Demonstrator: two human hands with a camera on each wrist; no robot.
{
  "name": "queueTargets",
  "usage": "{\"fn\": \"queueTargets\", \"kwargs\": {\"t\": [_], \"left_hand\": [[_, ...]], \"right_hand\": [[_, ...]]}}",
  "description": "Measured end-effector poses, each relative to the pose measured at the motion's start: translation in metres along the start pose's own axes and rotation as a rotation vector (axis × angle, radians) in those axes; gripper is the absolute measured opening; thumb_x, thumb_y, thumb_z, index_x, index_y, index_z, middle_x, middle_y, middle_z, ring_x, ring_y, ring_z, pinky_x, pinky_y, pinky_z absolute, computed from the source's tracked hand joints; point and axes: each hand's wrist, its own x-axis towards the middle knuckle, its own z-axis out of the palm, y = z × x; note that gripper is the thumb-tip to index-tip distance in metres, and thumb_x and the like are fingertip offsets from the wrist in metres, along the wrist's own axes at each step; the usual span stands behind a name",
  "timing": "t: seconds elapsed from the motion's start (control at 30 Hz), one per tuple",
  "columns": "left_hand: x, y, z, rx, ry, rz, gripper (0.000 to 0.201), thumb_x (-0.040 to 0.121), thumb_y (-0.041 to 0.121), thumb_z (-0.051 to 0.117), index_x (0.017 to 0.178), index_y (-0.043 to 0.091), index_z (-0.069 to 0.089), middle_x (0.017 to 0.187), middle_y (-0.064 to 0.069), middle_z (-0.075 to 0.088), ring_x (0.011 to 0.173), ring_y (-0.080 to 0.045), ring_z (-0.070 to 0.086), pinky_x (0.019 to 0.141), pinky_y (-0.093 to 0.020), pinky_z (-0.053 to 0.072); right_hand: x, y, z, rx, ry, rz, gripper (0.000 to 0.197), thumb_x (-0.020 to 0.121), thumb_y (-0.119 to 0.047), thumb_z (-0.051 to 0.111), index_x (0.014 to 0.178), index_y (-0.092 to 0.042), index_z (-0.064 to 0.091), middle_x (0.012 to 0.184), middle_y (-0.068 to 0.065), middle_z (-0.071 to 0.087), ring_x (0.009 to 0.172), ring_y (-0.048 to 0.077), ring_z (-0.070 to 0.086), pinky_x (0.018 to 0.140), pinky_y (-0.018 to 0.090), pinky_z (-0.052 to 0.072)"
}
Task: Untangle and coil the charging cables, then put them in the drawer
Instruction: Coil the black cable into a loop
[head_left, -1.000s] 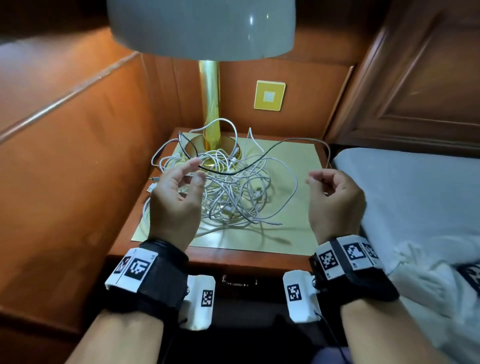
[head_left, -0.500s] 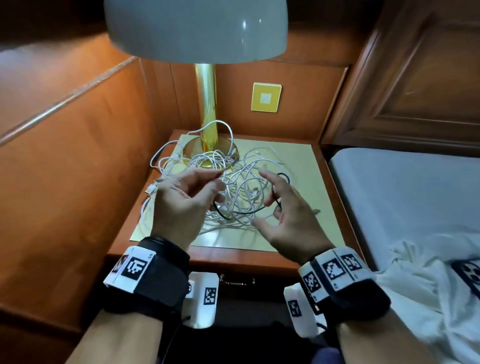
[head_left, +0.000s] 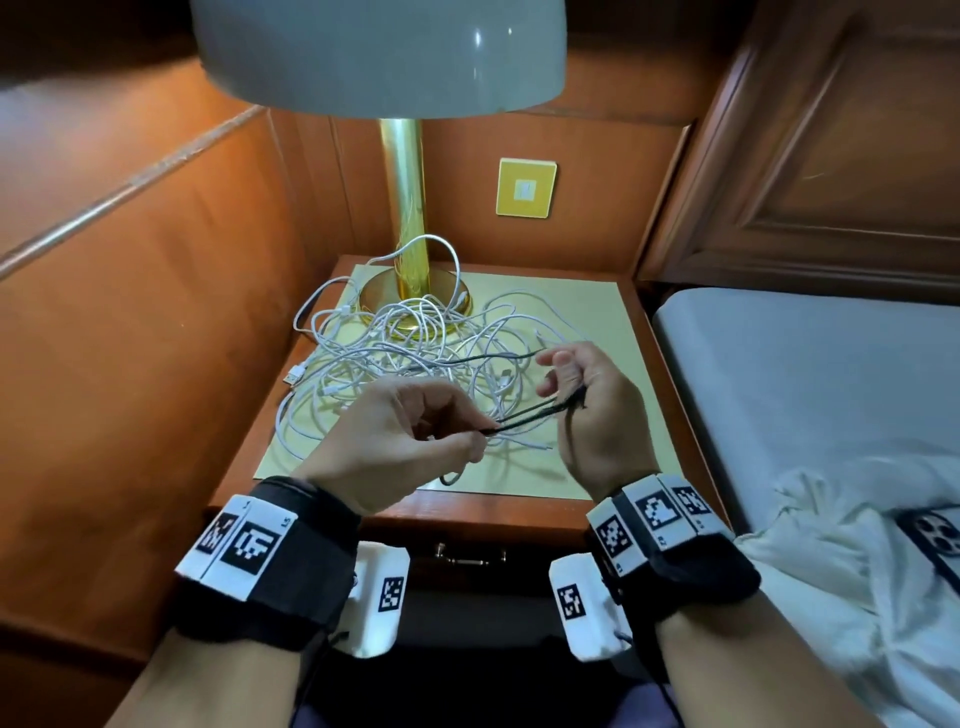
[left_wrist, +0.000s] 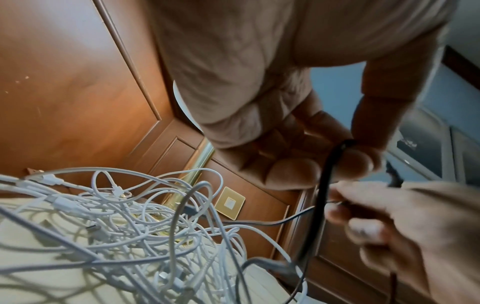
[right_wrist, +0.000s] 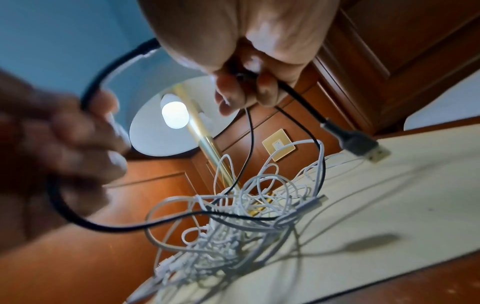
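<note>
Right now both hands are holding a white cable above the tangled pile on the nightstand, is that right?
Not quite: the cable stretched between the left hand and right hand is black, not white, as the head view shows. The white ones lie in the tangled pile on the nightstand.

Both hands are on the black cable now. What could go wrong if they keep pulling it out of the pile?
The black cable, pinched by the left hand and right hand, still threads through the white cables, so pulling may tighten knots. The pile loops around the lamp base, so a snag could tug it.
</note>
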Motion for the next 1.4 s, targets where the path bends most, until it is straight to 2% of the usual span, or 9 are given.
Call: {"fn": "queueTargets", "kwargs": {"t": [0.2, 0.37, 0.67, 0.87, 1.03, 1.17, 1.27, 1.33, 1.4], "left_hand": [[0.0, -0.008, -0.003, 0.05, -0.004, -0.076, 0.003, 0.089, 0.0, 0.069, 0.087, -0.002, 0.067, 0.07, -0.006, 0.069, 0.062, -0.018, 0.067, 0.056, -0.019, 0.048], [-0.003, -0.004, -0.007, 0.018, -0.014, -0.074, 0.006, 0.086, 0.005, 0.074, 0.09, 0.005, 0.07, 0.08, -0.01, 0.074, 0.075, -0.021, 0.073, 0.063, -0.03, 0.052], [-0.02, 0.004, -0.003, -0.084, 0.018, 0.014, 0.009, 0.084, -0.002, 0.075, 0.087, 0.005, 0.07, 0.077, -0.012, 0.073, 0.074, -0.026, 0.073, 0.063, -0.031, 0.054], [-0.08, 0.004, 0.013, -0.219, -0.023, 0.011, 0.015, 0.078, 0.013, 0.076, 0.09, 0.007, 0.07, 0.084, -0.019, 0.073, 0.079, -0.031, 0.072, 0.065, -0.031, 0.057], [-0.116, 0.013, 0.035, -0.241, -0.021, -0.033, 0.031, 0.068, -0.01, 0.049, 0.092, 0.0, 0.066, 0.081, -0.015, 0.071, 0.063, -0.024, 0.065, 0.057, -0.023, 0.048], [-0.15, 0.007, 0.05, -0.239, 0.146, -0.161, 0.036, 0.082, -0.025, 0.038, 0.091, 0.002, 0.06, 0.068, -0.008, 0.059, 0.043, -0.016, 0.048, 0.038, -0.016, 0.027], [-0.177, -0.004, 0.048, -0.272, 0.272, -0.24, 0.038, 0.088, -0.022, 0.043, 0.105, 0.008, 0.058, 0.087, -0.012, 0.059, 0.059, -0.019, 0.058, 0.035, -0.019, 0.031], [-0.191, -0.02, 0.044, -0.06, 0.284, -0.277, 0.037, 0.09, -0.008, 0.06, 0.114, 0.019, 0.057, 0.112, -0.009, 0.058, 0.093, -0.019, 0.064, 0.051, -0.028, 0.053], [-0.205, -0.036, 0.044, 0.38, 0.212, -0.318, 0.043, 0.088, 0.012, 0.071, 0.124, 0.028, 0.055, 0.13, -0.002, 0.046, 0.123, -0.02, 0.05, 0.094, -0.037, 0.053]], "right_hand": [[-0.002, -0.019, -0.015, 0.075, 0.238, -0.25, 0.006, 0.103, -0.027, 0.055, 0.1, -0.024, 0.058, 0.089, -0.005, 0.065, 0.071, 0.019, 0.063, 0.063, 0.042, 0.052], [-0.01, -0.043, -0.031, 0.052, 0.24, -0.521, 0.02, 0.096, 0.004, 0.055, 0.107, -0.011, 0.061, 0.119, 0.011, 0.06, 0.115, 0.022, 0.06, 0.09, 0.032, 0.052], [-0.04, -0.062, -0.063, 0.052, 0.147, -0.606, 0.024, 0.092, 0.011, 0.052, 0.107, -0.003, 0.064, 0.126, 0.011, 0.057, 0.121, 0.025, 0.058, 0.088, 0.05, 0.053], [-0.085, -0.073, -0.076, -0.004, 0.027, -0.554, 0.03, 0.082, 0.021, 0.06, 0.099, -0.003, 0.066, 0.108, 0.011, 0.065, 0.092, -0.01, 0.052, 0.082, 0.009, 0.037], [-0.145, -0.064, -0.07, 0.093, -0.204, -0.357, 0.023, 0.085, 0.003, 0.061, 0.097, -0.014, 0.07, 0.101, 0.001, 0.066, 0.087, 0.014, 0.065, 0.071, 0.029, 0.052], [-0.186, -0.041, -0.065, 0.14, -0.384, -0.057, 0.04, 0.088, 0.001, 0.066, 0.114, -0.03, 0.061, 0.091, -0.004, 0.067, 0.064, 0.017, 0.055, 0.064, 0.018, 0.046], [-0.202, -0.027, -0.07, -0.02, -0.484, 0.086, 0.039, 0.093, -0.014, 0.066, 0.124, -0.034, 0.054, 0.089, -0.006, 0.068, 0.07, 0.016, 0.061, 0.068, 0.017, 0.044], [-0.21, -0.023, -0.074, -0.058, -0.495, 0.103, 0.036, 0.093, -0.015, 0.064, 0.121, -0.035, 0.054, 0.086, -0.007, 0.067, 0.07, 0.014, 0.062, 0.069, 0.019, 0.046], [-0.219, -0.026, -0.075, -0.003, -0.509, 0.093, 0.03, 0.092, -0.015, 0.061, 0.112, -0.037, 0.054, 0.084, -0.007, 0.067, 0.076, 0.019, 0.065, 0.072, 0.028, 0.05]]}}
